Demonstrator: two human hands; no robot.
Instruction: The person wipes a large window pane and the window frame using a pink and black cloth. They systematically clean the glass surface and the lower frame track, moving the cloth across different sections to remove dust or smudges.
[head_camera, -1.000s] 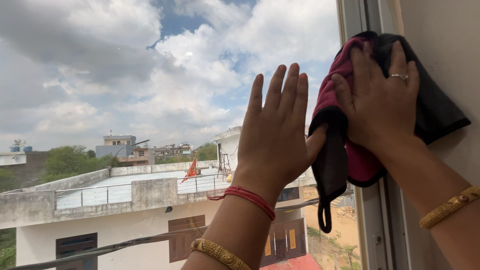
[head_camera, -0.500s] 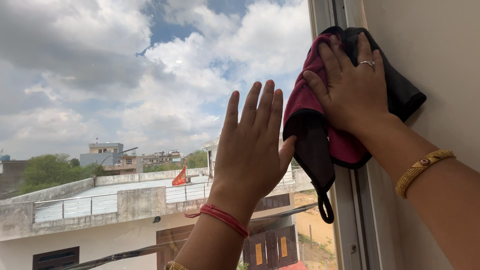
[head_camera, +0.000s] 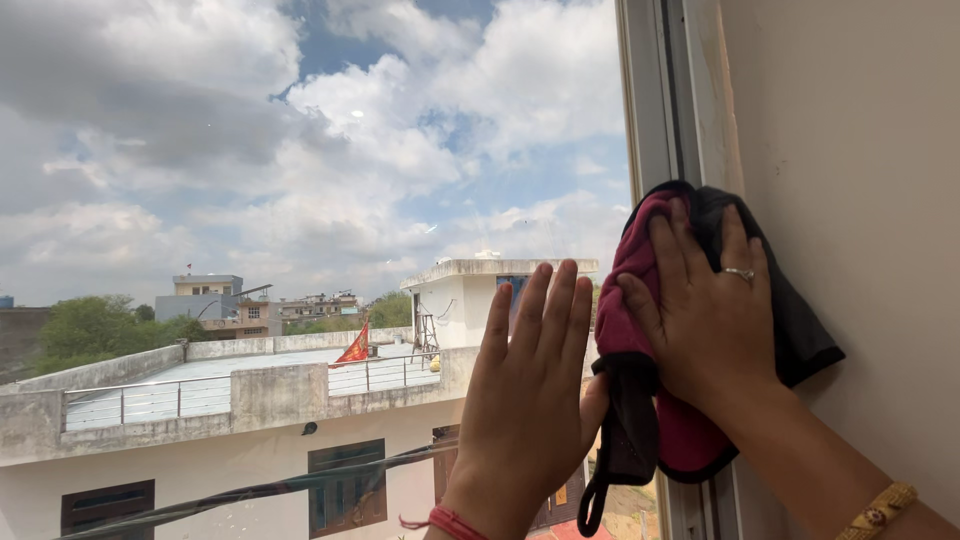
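Window frame (head_camera: 660, 120), cloth (head_camera: 640, 300) under right fingers (head_camera: 735, 250)

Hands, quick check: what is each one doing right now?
Left hand: open, palm flat against the window glass, holding nothing.
Right hand: open, fingers spread, pressing a maroon and black cloth against the window frame.

The scene is being lit brightly by daylight through the window glass (head_camera: 300, 200). Both hands are being rendered sharply, slightly shaded. Faint specks and reflections are being shown on the pane.
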